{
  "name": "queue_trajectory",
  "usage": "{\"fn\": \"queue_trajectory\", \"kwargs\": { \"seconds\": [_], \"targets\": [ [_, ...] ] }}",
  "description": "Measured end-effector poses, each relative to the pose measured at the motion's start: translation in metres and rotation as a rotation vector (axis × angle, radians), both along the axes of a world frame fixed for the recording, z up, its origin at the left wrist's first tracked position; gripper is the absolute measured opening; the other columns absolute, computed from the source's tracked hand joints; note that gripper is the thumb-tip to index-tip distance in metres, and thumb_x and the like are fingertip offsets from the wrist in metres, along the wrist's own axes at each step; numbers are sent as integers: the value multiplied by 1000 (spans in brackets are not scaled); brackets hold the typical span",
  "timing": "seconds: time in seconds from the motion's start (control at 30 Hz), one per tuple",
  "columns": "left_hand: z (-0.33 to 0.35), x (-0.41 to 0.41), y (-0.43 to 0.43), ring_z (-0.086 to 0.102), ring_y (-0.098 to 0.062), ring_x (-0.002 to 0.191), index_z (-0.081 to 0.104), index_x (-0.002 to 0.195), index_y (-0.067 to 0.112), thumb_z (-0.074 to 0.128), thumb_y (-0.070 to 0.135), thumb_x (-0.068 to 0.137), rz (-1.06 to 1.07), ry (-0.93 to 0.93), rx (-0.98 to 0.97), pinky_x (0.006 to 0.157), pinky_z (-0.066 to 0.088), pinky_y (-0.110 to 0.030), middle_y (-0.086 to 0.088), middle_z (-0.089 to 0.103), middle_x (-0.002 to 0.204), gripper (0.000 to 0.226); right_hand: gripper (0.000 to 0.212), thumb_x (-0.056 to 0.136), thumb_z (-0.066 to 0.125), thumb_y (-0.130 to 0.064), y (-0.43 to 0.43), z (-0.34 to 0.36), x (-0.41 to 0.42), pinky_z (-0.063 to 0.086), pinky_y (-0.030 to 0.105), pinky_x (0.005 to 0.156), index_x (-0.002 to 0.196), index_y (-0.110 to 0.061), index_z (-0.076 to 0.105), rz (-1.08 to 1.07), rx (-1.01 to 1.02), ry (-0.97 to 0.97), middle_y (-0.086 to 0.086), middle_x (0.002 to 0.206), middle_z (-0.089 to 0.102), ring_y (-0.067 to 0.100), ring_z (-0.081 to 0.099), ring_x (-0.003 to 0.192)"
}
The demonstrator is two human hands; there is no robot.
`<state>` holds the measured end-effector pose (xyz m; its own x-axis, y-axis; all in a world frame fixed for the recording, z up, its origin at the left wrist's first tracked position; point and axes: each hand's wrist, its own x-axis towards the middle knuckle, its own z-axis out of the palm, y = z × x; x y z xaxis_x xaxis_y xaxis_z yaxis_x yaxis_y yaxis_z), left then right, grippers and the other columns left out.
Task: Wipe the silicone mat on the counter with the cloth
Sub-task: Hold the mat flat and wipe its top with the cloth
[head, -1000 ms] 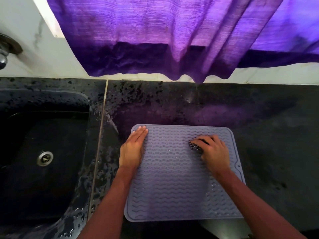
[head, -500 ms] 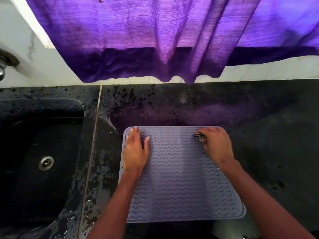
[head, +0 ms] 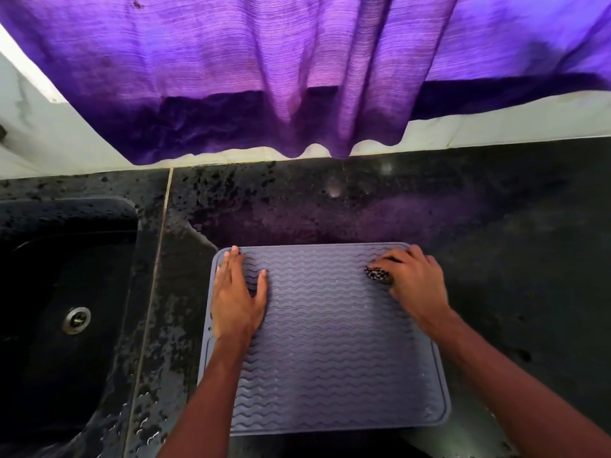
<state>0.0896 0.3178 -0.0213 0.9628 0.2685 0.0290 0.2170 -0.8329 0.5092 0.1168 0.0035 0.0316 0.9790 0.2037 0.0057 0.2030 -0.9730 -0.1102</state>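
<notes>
Overhead, a purple curtain [head: 264,77] hangs past the far edge of the mat [head: 330,358], its hem reaching almost down to the dark counter [head: 496,242] that the mat lies flat on. Left of the mat, across a pale seam, is a black sink [head: 66,309]; the counter between the two is speckled with water. The mat itself is grey and ribbed in wavy lines, with droplets scattered mostly over its near right part.

On the mat's far left corner rests the left hand [head: 236,299], palm down, fingers straight and close together, thumb spread wide. It is probably there to pin the mat so that rubbing does not drag it across the wet counter. At the mat's far right corner the right hand [head: 413,285] has its fingers curled over a small wadded cloth [head: 377,275], dark with a pale check, and presses it onto the ribs. Bunching it this tightly likely helps push it into the grooves. Most of the mat nearer the person looks yet to be wiped.
</notes>
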Motion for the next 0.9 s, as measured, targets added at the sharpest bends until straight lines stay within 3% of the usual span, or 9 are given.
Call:
{"fn": "queue_trajectory", "kwargs": {
  "seconds": [0.2,0.4,0.47,0.53,0.63,0.73,0.83,0.9],
  "targets": [
    [-1,0,0,35,-27,148,42,150,5,60,40,98,5,-29,4,121,31,-41,-10,41,159,65,59,49,83,-2,-44,4,-2,45,38,65,98,-33,74,-27,-70,-53,-8,101,68,27,53,86],
    [-4,1,-2,36,-33,147,44,148,1,53,38,101,20,-55,16,121,30,-47,-16,42,157,60,49,60,75,0,-71,21,-6,44,41,71,98,-30,74,-176,-164,-11,-4,99,69,30,52,91],
    [-5,3,-13,40,-38,144,52,139,-2,46,36,100,6,-135,75,119,32,-55,-21,45,154,55,50,63,71,1,-78,27,-7,48,41,71,101,-30,72,-216,-38,26,-2,99,70,31,53,89],
    [-2,11,-43,45,-39,139,60,130,0,44,30,99,-128,-241,113,113,38,-58,-22,50,148,46,44,68,67,-2,-76,29,-9,53,41,71,100,-31,70,-184,156,97,-2,96,71,31,59,86],
    [-1,31,-108,54,-33,134,64,129,6,48,16,98,-542,-327,28,109,45,-56,-15,57,145,37,32,73,68,-10,-61,27,-6,55,41,71,99,-28,68,-134,315,157,-2,91,72,29,65,87],
    [-10,49,-151,54,-27,134,63,133,10,55,6,92,-803,-290,26,110,44,-53,-9,58,145,42,22,75,70,-16,-44,24,0,54,40,69,96,-21,67,-156,217,122,5,89,64,33,63,86],
    [-13,54,-158,53,-26,136,62,137,11,44,17,97,-848,-228,46,113,42,-48,-7,57,146,44,22,81,71,-23,-30,18,-2,52,40,72,101,-16,66,-210,156,131,9,96,61,33,61,89],
    [-13,52,-156,48,-22,141,59,141,12,39,21,100,-858,-211,63,119,34,-43,-4,53,151,46,27,80,70,-15,-23,12,-9,53,40,73,107,-15,66,-228,145,125,8,101,61,31,57,93]
  ]
}}
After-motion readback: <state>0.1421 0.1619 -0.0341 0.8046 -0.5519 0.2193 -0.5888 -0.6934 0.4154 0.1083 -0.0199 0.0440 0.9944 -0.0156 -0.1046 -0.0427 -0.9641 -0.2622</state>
